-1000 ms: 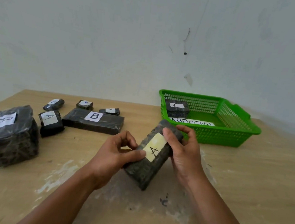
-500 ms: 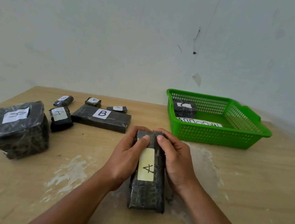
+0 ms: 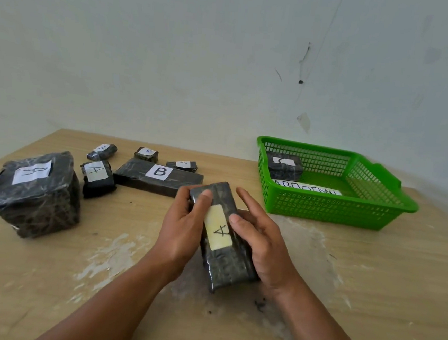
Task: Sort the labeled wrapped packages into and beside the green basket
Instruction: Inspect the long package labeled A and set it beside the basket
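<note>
A long black wrapped package [image 3: 223, 261] with a yellowish label marked A lies in front of me on the wooden table [image 3: 369, 288]. My left hand [image 3: 183, 228] grips its left side, thumb on top near the far end. My right hand [image 3: 260, 239] holds its right side, thumb on the top face, fingers partly lifted. The green basket [image 3: 329, 213] stands at the right back and holds a small black package [image 3: 285, 165] and a white lettered paper strip [image 3: 307, 188].
At the left lie a big package [image 3: 36, 195], a small A package [image 3: 97, 178], a long B package [image 3: 160, 177] and three little labeled packages [image 3: 102, 151] [image 3: 146, 154] [image 3: 182, 165]. A pale wall rises behind the table.
The A package came down from a tilted hold in the air onto the table, turning lengthwise toward me. Both hands stayed on it; my right fingers have loosened slightly.
</note>
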A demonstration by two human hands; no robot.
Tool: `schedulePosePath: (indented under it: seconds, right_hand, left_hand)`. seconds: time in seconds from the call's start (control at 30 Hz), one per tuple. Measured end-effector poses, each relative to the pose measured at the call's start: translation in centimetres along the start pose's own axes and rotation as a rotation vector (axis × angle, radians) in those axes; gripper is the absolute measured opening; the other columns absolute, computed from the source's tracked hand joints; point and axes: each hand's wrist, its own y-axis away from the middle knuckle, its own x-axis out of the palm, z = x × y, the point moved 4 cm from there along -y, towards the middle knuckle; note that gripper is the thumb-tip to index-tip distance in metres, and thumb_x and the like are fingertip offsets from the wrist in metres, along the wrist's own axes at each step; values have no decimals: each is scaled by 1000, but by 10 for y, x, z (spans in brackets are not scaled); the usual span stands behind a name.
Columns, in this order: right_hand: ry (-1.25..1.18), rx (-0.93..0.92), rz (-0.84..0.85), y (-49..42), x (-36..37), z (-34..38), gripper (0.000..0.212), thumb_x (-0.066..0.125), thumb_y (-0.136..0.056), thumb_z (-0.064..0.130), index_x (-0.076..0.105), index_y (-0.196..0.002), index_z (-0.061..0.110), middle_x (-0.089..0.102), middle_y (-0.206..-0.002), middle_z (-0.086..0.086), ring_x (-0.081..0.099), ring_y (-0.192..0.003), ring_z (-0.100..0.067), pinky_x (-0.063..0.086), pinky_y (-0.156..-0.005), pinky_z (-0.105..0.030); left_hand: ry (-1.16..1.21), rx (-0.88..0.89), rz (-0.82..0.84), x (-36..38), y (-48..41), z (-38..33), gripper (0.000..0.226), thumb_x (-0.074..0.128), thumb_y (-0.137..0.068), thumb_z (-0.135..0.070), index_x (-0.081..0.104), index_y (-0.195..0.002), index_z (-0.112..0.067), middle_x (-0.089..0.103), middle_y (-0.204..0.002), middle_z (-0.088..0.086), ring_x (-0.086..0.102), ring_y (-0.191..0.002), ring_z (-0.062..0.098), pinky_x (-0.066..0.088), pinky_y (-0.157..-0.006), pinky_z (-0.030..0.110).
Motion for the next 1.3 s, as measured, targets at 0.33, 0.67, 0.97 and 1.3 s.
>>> schedulePosePath:
  seconds: [0.33, 0.67, 0.97, 1.3]
  right_hand:
    - [19, 43, -205, -2, -29, 6, 38, 89, -79, 19, 76, -114, 28, 78, -110, -14, 76, -101, -25, 60, -93, -41]
    - [-49, -7, -205, -6, -30, -1, 19, 71, -86, 32, 71, -103, 23, 67, -114, -28, 65, -98, -31, 54, -91, -53]
    - [-66, -53, -146, -4, -31, 3, 28, 71, -86, 21, 70, -115, 22, 69, -116, -28, 71, -98, -35, 57, -91, -54]
    - [124, -125, -158, -6, -39, 6, 40, 79, -87, 21, 68, -125, 28, 70, -127, -4, 67, -122, -25, 56, -106, -46]
  left_hand:
    - [104, -140, -148, -35, -20, 2, 22, 62, -94, -3, 51, -112, -10, 63, -105, 19, 67, -87, 29, 57, -69, 41]
    - [-8, -96, 6, -18, -7, 1, 18, 67, -96, -11, 62, -113, -16, 76, -93, 17, 77, -76, 28, 62, -60, 36]
    - [-106, -40, -44, -21, -11, 3, 54, 85, -81, -20, 57, -127, -30, 72, -114, 13, 78, -90, 25, 61, -76, 35]
    - [-130, 110, 50, -21, -9, -7, 48, 77, -83, 2, 60, -117, -28, 70, -121, -5, 69, -111, 13, 60, -90, 33]
